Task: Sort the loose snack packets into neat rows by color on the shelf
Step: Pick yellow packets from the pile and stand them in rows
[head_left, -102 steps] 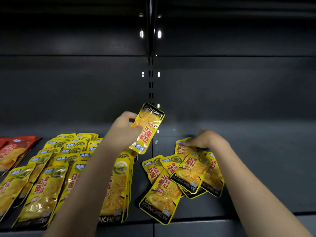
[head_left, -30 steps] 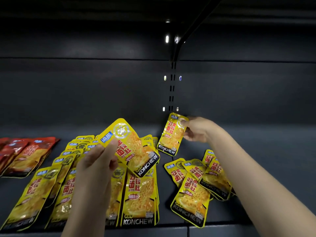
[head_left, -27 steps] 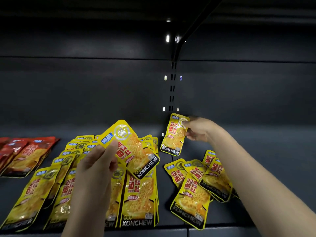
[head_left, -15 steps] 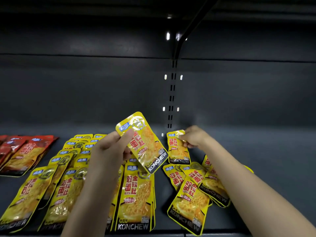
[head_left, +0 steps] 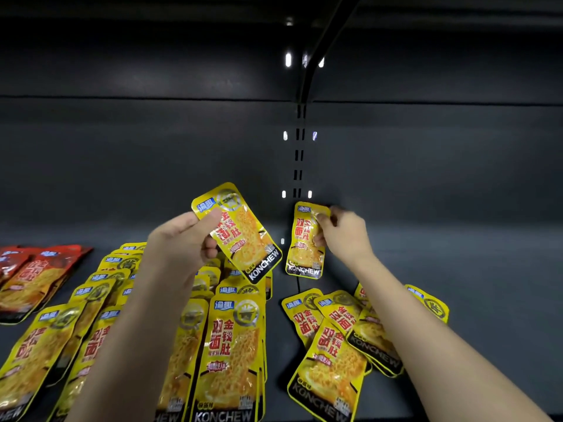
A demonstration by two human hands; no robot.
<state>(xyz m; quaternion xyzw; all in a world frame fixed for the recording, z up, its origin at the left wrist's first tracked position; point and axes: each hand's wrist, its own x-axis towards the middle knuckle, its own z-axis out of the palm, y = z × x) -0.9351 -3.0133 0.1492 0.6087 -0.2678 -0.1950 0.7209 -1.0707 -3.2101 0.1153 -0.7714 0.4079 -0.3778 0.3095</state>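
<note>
My left hand (head_left: 182,242) pinches a yellow snack packet (head_left: 243,236) by its top left corner and holds it tilted above the yellow rows (head_left: 225,345). My right hand (head_left: 344,236) pinches a second yellow packet (head_left: 304,254) near its top, hanging upright just right of the first. Below my right arm lies a loose heap of yellow packets (head_left: 335,339), overlapping at odd angles. The yellow rows run front to back on the dark shelf (head_left: 487,300), partly hidden by my left arm.
Red packets (head_left: 33,275) lie in a row at the far left. The shelf's dark back wall (head_left: 426,166) has a slotted upright (head_left: 298,166) in the middle. The shelf surface to the right of the loose heap is bare.
Both hands have risen with their packets. My left hand's packet moved up and right over the rows; my right hand's packet lifted off the shelf and hangs upright near it.
</note>
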